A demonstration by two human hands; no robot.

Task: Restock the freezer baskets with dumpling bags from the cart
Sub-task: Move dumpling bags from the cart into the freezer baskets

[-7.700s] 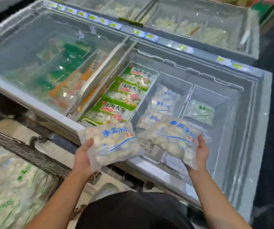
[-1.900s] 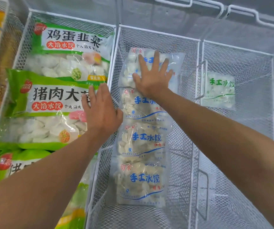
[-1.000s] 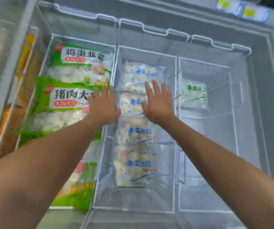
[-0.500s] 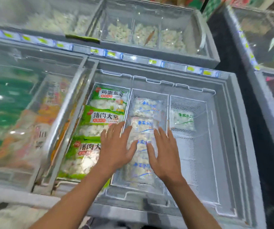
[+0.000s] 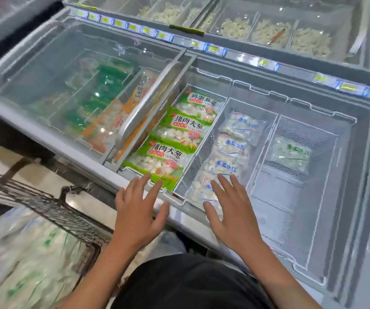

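Head view: left grip [image 5: 138,216] and right grip [image 5: 232,216] splayed flat above wire-mesh basket [image 5: 187,175]

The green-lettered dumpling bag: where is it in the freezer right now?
In the head view the green-lettered dumpling bag lies alone at the far end of the right-hand wire basket, right of the middle basket's row of blue-lettered bags.

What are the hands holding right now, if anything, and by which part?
Nothing is held. The left hand and right hand are both empty, with fingers spread, above the near edge of the freezer.
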